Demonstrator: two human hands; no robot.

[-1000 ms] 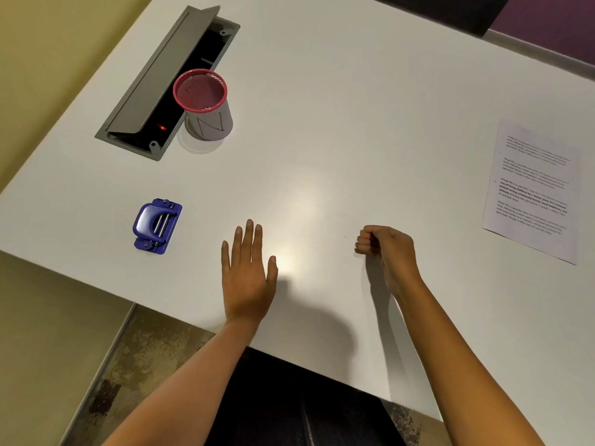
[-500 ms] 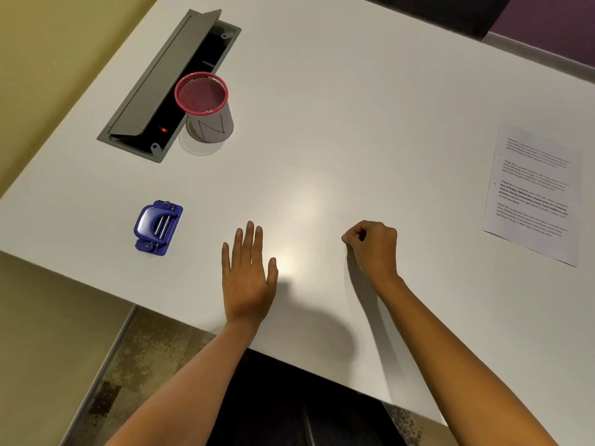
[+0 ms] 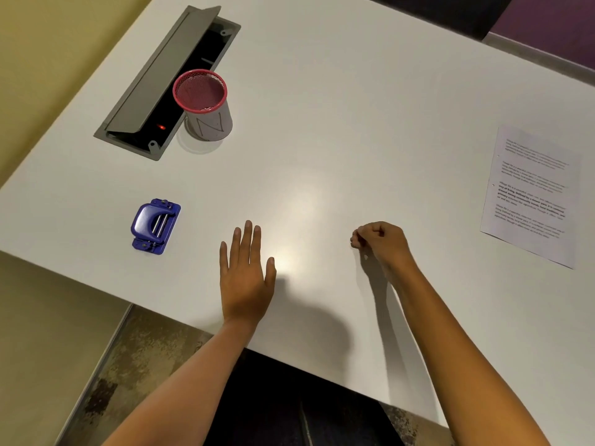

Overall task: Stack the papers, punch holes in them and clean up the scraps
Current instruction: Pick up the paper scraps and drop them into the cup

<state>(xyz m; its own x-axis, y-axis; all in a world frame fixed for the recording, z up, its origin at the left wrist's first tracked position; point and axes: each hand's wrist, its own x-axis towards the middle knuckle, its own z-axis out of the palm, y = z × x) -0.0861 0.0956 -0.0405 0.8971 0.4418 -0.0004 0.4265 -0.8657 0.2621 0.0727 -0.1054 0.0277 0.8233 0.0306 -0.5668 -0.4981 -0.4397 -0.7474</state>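
Since a second ago my right hand (image 3: pixel 381 241) has slid a little toward my left and curled tighter. My left hand (image 3: pixel 246 272) has stayed put.

From the head view, the papers (image 3: pixel 531 194) lie in one pile far to my right, with small holes along their near-left edge, so I judge stacking and punching done. The blue hole punch (image 3: pixel 156 225) sits apart on my left. Clearing scraps seems to be what is left.

My left hand lies flat on the table (image 3: pixel 338 107), fingers straight, holding nothing. My right fingertips (image 3: pixel 355 241) are bunched against the thumb, low over the table. A pale speck (image 3: pixel 365 257) lies just beneath them. Whether they pinch a scrap is too small to tell.
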